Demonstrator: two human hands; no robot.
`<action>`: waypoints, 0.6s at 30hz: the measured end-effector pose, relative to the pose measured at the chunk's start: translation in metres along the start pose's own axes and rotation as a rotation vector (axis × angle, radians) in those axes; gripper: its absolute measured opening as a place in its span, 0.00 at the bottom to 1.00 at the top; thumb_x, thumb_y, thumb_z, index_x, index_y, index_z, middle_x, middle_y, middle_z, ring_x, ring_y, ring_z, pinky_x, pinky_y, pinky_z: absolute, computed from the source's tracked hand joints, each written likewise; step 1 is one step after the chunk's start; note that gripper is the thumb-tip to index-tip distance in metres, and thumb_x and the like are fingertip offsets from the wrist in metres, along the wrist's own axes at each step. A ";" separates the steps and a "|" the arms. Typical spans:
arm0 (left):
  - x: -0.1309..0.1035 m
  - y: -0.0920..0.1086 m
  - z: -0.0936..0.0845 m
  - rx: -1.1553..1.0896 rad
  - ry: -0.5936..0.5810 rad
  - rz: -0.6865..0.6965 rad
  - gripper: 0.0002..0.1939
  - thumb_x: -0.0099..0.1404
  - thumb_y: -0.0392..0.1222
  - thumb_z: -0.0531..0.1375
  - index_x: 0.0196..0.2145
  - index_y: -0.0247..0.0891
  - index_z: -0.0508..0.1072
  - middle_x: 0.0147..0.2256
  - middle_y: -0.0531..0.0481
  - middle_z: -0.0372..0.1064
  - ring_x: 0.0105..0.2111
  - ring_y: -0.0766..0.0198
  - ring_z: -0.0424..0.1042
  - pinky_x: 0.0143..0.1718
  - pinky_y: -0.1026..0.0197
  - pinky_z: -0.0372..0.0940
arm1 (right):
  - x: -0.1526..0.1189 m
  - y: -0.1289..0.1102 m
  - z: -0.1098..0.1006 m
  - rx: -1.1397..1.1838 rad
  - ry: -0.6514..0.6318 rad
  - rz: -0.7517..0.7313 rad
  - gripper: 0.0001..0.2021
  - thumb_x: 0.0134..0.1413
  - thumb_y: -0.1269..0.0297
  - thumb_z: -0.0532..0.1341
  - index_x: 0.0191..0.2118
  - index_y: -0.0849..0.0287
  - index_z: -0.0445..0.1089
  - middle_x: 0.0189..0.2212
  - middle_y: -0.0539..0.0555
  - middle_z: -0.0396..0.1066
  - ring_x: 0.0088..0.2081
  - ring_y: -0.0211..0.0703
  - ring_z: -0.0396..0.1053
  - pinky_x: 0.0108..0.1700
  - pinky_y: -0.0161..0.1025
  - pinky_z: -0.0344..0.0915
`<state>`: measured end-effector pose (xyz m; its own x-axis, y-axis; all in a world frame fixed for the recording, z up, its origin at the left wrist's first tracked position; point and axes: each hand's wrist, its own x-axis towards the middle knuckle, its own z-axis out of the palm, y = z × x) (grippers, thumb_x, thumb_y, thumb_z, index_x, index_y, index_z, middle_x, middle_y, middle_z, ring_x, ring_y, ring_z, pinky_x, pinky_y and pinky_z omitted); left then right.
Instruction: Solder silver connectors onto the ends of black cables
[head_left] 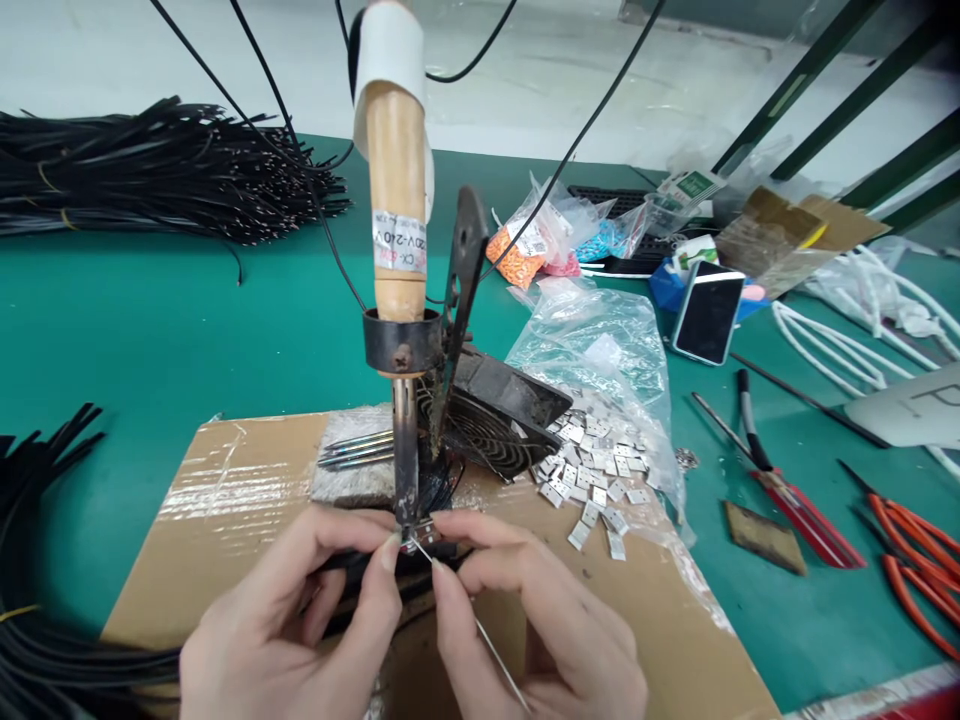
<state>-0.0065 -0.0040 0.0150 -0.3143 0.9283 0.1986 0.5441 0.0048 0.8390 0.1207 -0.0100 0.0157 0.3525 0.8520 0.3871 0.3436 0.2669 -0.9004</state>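
Observation:
A wooden-handled soldering iron [397, 190] is clamped upright, tip down, in a black metal stand [463, 260]. My left hand [300, 610] is pinched at the left of the tip, on what looks like a black cable [345, 572] partly hidden by the fingers. A small metal plate [427, 533] with holes sits right at the tip, between both hands. With thumb and fingers closed, my right hand [547, 620] holds a thin strand of solder wire [491, 650], its end reaching the tip. My right index finger is beside the plate; whether it touches is unclear.
Under the work lies a cardboard sheet [225, 510]. Behind the iron is a small black fan [502, 410]. Loose metal plates [592, 465] spill from a plastic bag [600, 340]. Right: a phone [707, 312], a red-handled tool [810, 520], orange-handled pliers [915, 550]. Left: black cable bundles [150, 175].

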 end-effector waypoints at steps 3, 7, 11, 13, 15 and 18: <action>-0.003 -0.004 -0.002 -0.036 -0.051 0.003 0.04 0.62 0.44 0.66 0.30 0.45 0.77 0.31 0.54 0.81 0.34 0.62 0.84 0.24 0.74 0.73 | 0.001 0.001 -0.001 -0.024 -0.010 -0.045 0.10 0.57 0.76 0.66 0.30 0.53 0.71 0.36 0.43 0.83 0.34 0.33 0.81 0.40 0.28 0.75; -0.006 -0.012 -0.002 -0.054 -0.045 -0.010 0.04 0.63 0.44 0.66 0.31 0.44 0.77 0.33 0.53 0.81 0.36 0.62 0.83 0.24 0.75 0.72 | 0.001 0.004 0.001 0.025 0.006 -0.098 0.09 0.56 0.78 0.66 0.31 0.55 0.74 0.37 0.47 0.83 0.34 0.35 0.81 0.41 0.28 0.76; -0.005 -0.009 0.000 -0.079 -0.049 -0.029 0.04 0.62 0.43 0.67 0.31 0.43 0.77 0.32 0.52 0.81 0.36 0.63 0.83 0.24 0.76 0.71 | 0.001 0.005 0.004 0.062 0.077 -0.144 0.10 0.56 0.79 0.65 0.30 0.56 0.75 0.35 0.48 0.83 0.33 0.33 0.81 0.40 0.27 0.75; -0.002 -0.004 0.001 -0.090 -0.051 -0.043 0.04 0.61 0.43 0.67 0.30 0.43 0.77 0.31 0.53 0.81 0.34 0.64 0.83 0.25 0.76 0.72 | 0.001 0.004 0.003 0.043 0.038 -0.120 0.10 0.56 0.78 0.65 0.30 0.56 0.74 0.36 0.47 0.83 0.34 0.33 0.81 0.41 0.26 0.74; 0.000 -0.001 0.001 -0.113 -0.052 -0.056 0.04 0.60 0.43 0.67 0.28 0.43 0.77 0.30 0.55 0.80 0.31 0.66 0.82 0.26 0.77 0.72 | 0.002 0.004 -0.003 0.012 -0.041 -0.090 0.10 0.57 0.77 0.65 0.31 0.54 0.72 0.38 0.46 0.83 0.37 0.33 0.81 0.43 0.27 0.74; 0.000 -0.005 -0.002 -0.112 -0.061 -0.092 0.04 0.59 0.43 0.66 0.28 0.44 0.77 0.31 0.57 0.80 0.30 0.68 0.82 0.30 0.77 0.73 | 0.006 0.008 -0.017 0.014 -0.026 0.074 0.07 0.62 0.73 0.65 0.35 0.52 0.72 0.34 0.45 0.80 0.35 0.33 0.78 0.41 0.27 0.72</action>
<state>-0.0104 -0.0051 0.0118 -0.3090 0.9468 0.0904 0.4244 0.0522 0.9040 0.1401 -0.0106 0.0136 0.3538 0.8810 0.3141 0.3054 0.2086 -0.9291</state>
